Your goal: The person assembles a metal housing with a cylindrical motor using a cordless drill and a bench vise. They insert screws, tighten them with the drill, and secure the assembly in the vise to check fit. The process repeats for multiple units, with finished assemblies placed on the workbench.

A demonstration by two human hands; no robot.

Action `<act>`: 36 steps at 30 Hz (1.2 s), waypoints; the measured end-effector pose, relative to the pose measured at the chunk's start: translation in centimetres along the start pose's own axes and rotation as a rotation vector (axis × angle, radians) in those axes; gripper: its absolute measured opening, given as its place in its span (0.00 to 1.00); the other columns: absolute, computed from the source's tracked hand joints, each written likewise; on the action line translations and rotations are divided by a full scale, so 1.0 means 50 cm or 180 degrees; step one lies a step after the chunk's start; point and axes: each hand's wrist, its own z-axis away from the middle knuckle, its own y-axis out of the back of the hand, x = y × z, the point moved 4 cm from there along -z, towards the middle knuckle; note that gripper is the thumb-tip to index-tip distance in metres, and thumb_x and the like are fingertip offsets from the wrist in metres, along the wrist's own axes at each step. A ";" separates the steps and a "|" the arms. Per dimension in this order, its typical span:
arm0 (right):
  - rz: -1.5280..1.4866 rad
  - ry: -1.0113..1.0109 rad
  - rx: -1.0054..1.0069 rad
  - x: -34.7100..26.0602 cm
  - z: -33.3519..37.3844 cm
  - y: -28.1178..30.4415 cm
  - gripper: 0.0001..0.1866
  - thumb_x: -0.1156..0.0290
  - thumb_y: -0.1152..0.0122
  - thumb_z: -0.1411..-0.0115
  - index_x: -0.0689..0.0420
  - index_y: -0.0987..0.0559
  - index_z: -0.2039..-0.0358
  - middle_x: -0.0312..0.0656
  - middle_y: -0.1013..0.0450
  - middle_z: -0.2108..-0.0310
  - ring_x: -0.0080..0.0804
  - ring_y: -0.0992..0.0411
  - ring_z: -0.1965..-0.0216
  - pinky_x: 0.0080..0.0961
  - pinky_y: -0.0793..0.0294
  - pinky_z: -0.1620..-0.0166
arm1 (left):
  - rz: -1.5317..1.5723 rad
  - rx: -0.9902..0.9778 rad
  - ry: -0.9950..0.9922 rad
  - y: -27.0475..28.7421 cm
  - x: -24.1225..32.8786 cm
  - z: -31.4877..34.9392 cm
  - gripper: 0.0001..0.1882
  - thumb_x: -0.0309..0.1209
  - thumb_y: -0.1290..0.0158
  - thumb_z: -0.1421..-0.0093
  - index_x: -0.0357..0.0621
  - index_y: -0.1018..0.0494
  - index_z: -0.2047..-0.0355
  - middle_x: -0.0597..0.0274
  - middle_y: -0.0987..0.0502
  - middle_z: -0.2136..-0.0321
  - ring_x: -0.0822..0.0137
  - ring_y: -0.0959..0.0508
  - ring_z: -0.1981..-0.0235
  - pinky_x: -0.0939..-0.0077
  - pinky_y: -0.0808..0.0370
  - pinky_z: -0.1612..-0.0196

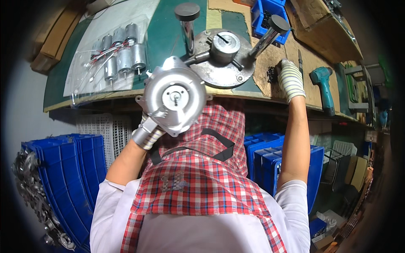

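My left hand (152, 138), in a striped knit glove, grips a round silvery metal housing (192, 95) from below and holds it up before the bench edge. Most of its fingers are hidden behind the housing. A shaft end shows in the hub at the housing's middle. On the bench's right part, my right hand (291, 81), gloved too, rests with curled fingers beside a small pile of black parts (272, 75), probably screws. What its fingertips hold is hidden. Just beyond the housing stands a round steel fixture (209, 69) with a central hub and two capped posts.
Several small motors (123, 59) with wires lie on clear plastic at the left. A teal power drill (323, 86) lies right of my right hand. Blue bins (280, 36) stand behind, beside a cardboard box (325, 27). Blue crates (59, 177) flank me below the bench.
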 end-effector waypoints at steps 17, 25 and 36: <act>-0.3034 0.0570 0.0680 -0.349 0.329 0.128 0.08 0.66 0.35 0.46 0.55 0.16 0.67 0.47 0.27 0.53 0.46 0.33 0.48 0.39 0.36 0.43 | -0.1915 -0.0579 -0.1030 -0.186 0.000 0.099 0.37 0.38 0.33 0.44 0.41 0.36 0.37 0.55 0.27 0.44 0.61 0.26 0.43 0.67 0.29 0.40; -0.3195 0.0191 0.0656 -0.345 0.336 0.084 0.15 0.68 0.29 0.45 0.59 0.22 0.59 0.47 0.33 0.47 0.34 0.30 0.49 0.28 0.27 0.48 | -0.1650 -0.0528 -0.0497 -0.193 0.010 0.095 0.28 0.36 0.35 0.44 0.40 0.29 0.45 0.55 0.23 0.51 0.61 0.24 0.48 0.66 0.26 0.46; -0.1260 -0.0093 0.0939 -0.076 0.191 0.044 0.09 0.67 0.36 0.37 0.58 0.19 0.60 0.49 0.23 0.64 0.45 0.24 0.60 0.36 0.25 0.56 | -0.0268 -0.0749 -0.0031 -0.136 -0.044 0.049 0.36 0.33 0.35 0.42 0.40 0.38 0.36 0.58 0.28 0.42 0.66 0.27 0.42 0.69 0.30 0.37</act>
